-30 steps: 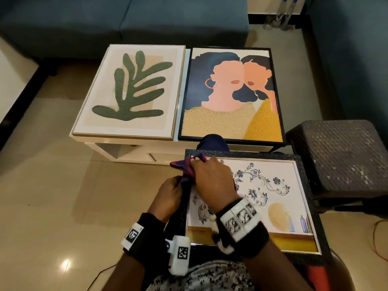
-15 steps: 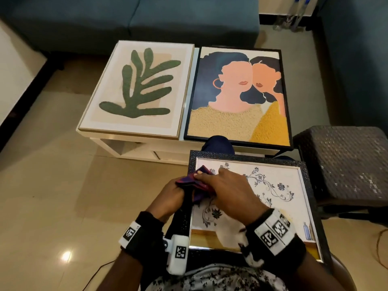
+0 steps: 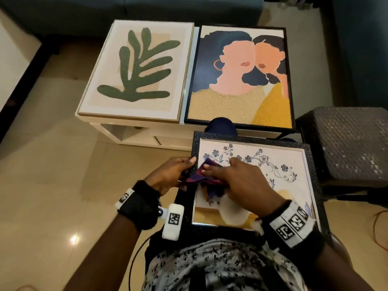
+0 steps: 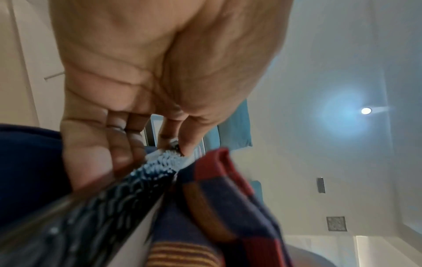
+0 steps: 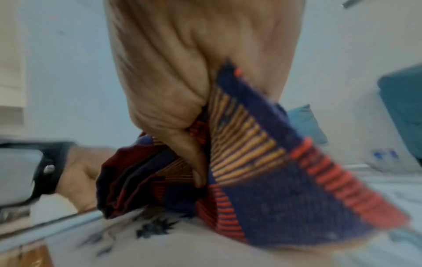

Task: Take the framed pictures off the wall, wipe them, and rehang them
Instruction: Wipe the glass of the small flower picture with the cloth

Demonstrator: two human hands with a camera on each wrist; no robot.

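Note:
A black-framed floral picture (image 3: 279,164) lies flat on my lap. My left hand (image 3: 174,173) grips its left frame edge (image 4: 95,213), thumb on top and fingers underneath. My right hand (image 3: 237,181) presses a crumpled blue, red and orange striped cloth (image 3: 203,177) onto the glass near the upper left corner; in the right wrist view the thumb pinches the cloth (image 5: 262,180) against the palm. Two other pictures lie flat on the white table: a green leaf print (image 3: 136,68) at left and a portrait of two faces (image 3: 241,78) at right.
The low white table (image 3: 134,131) stands just beyond my knees, with a teal sofa (image 3: 126,9) behind it. A dark woven stool (image 3: 346,141) is close on the right. Bare tiled floor (image 3: 52,164) spreads to the left.
My right hand has slid the cloth back toward me and to the right across the glass. The left hand keeps its hold on the frame edge. The head view has shifted slightly.

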